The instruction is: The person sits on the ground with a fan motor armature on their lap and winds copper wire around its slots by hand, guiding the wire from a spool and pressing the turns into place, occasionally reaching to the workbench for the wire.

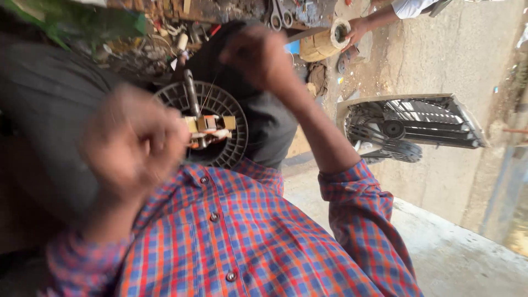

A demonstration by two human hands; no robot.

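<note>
Working over a round slotted disc (223, 118) with both hands raised.
The disc sits between my hands, on my lap against the checked shirt (242, 242). My left hand (135, 143) is blurred, fingers curled; my right hand (261, 55) is closed above the disc, and I cannot tell what either grips.

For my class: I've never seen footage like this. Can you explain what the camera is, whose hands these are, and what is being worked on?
One camera, worn on a person's head, looks down their checked shirt. Both hands are raised and motion-blurred: the left hand near a round black slotted fan guard with a small copper-wound motor part; the right hand higher, seemingly pinching a thin wire. What either grips is unclear. Another person's hand touches a tape roll. A fan housing lies on the concrete.
</note>
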